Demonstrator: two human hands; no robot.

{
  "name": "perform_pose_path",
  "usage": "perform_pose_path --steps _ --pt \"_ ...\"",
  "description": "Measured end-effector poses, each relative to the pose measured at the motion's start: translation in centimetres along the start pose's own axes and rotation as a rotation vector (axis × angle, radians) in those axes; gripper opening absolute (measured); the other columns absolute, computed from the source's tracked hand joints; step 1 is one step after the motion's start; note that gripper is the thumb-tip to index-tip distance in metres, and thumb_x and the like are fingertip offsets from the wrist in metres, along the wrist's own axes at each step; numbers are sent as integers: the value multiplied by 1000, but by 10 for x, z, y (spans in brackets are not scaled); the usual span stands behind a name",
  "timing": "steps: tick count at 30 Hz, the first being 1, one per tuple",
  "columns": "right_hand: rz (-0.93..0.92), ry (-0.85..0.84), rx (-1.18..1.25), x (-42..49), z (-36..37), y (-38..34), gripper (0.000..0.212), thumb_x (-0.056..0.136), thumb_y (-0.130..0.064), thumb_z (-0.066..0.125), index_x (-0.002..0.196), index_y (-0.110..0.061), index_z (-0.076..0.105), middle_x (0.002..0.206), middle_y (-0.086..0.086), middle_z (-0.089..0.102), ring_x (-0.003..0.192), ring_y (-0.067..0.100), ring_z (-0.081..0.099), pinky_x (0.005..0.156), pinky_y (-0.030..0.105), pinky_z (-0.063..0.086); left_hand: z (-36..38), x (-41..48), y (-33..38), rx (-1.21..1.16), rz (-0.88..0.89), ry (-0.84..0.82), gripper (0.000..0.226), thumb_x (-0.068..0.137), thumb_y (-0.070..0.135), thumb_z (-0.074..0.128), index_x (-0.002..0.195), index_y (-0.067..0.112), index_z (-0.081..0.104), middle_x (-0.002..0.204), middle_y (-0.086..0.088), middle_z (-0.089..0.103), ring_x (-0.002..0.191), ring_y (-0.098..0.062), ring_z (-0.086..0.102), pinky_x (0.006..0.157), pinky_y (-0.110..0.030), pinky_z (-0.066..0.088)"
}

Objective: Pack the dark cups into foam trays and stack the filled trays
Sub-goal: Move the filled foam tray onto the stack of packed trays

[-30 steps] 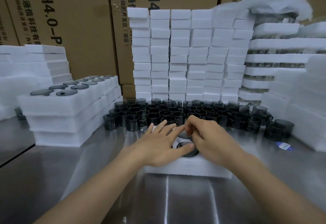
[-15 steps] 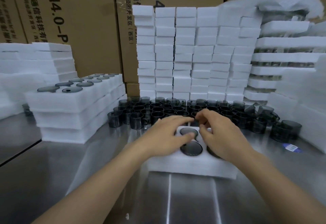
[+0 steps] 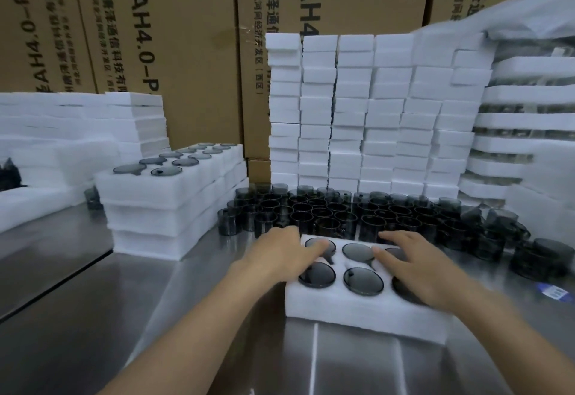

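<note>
Six round pockets fill the foam tray [image 3: 357,307] on the steel bench [image 3: 124,317] in front of me, and each one I can see holds a dark cup, base up: four show plainly and the two on the right sit partly under my right hand. Just behind the tray, many loose dark cups [image 3: 326,211] stand crowded together, open side up, reaching off to the right. To my left, a stack of filled trays [image 3: 174,202] rests on the bench, its top tray showing cups seated in the pockets. Behind the loose cups rises a wall of empty foam blocks [image 3: 373,108], with cardboard boxes [image 3: 155,37] behind it. My left hand [image 3: 280,258] lies flat and open at the tray's left side, fingers loosely spread, fingertips resting on the far left cup in tray [image 3: 320,247]. My right hand [image 3: 413,267] is also open, fingers spread and pressed down over the right-hand pockets, thumb pointing toward the middle cup. Neither hand grips anything.
</note>
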State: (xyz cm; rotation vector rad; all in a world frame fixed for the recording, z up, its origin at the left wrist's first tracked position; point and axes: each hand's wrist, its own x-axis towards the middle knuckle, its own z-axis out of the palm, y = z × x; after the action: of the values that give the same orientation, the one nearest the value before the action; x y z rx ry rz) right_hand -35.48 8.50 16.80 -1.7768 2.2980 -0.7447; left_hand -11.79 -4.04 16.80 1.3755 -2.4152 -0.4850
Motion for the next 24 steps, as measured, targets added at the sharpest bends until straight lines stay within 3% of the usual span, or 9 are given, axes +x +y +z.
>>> perform_pose_path --steps 2,7,9,10,12,14,17,20,24 --pt "53 21 -74 -2 -2 0 64 102 -66 46 159 -37 40 166 -7 33 149 21 39 118 42 39 -4 -1 -3 10 -31 23 71 91 84 42 66 18 42 62 3 46 54 -19 45 56 -34 32" --pt "116 -21 -115 1 0 1 56 106 -65 35 157 -41 38 154 0 44 137 28 52 106 41 45 -11 -9 3 -259 -32 -38 70 95 77 54 55 22 37 45 11 40 39 -11 43 47 -27 37" --pt "122 -6 -46 4 -3 2 54 110 -58 32 158 -35 40 155 3 47 138 29 51 106 41 43 -17 -12 11 -584 -43 -89 62 95 72 60 69 17 63 63 8 70 59 -8 71 58 -28 61" --pt "123 14 29 4 -7 1 53 110 -56 34 156 -33 44 154 4 51 135 28 52 104 39 42 -20 -14 15 -750 -50 -141 52 94 70 65 90 19 76 84 4 80 78 -13 79 68 -36 67" --pt "79 86 184 2 -15 -3 47 107 -56 43 148 -34 54 144 -3 60 124 19 54 97 35 39 -29 -18 19 -1055 -59 -273 48 87 64 78 125 35 71 119 -3 78 99 -27 81 69 -47 67" --pt "2 210 325 -4 -20 -8 39 104 -58 50 138 -42 61 134 -16 63 119 10 55 97 33 38 -35 -20 19 -1177 -80 -330 63 80 55 89 133 40 60 132 -2 70 99 -34 80 62 -49 66" --pt "-3 378 664 -9 -25 -15 33 102 -66 51 127 -50 66 125 -28 67 119 8 65 100 38 47 -41 -20 18 -1261 -146 -270 52 83 45 87 127 25 68 109 -5 79 85 -31 81 54 -44 65" --pt "92 439 981 -9 -28 -23 34 104 -61 46 127 -43 65 130 -9 70 98 24 76 73 43 58 -57 -14 18 -1488 -187 -115 36 85 41 83 111 17 76 87 -9 80 72 -29 79 49 -40 63" --pt "-8 308 615 -8 14 -5 34 90 -76 42 116 -61 58 118 -12 72 84 15 75 67 36 55 -115 15 14 -1843 -82 167 43 90 42 78 122 15 71 91 -14 80 81 -33 79 59 -43 64"
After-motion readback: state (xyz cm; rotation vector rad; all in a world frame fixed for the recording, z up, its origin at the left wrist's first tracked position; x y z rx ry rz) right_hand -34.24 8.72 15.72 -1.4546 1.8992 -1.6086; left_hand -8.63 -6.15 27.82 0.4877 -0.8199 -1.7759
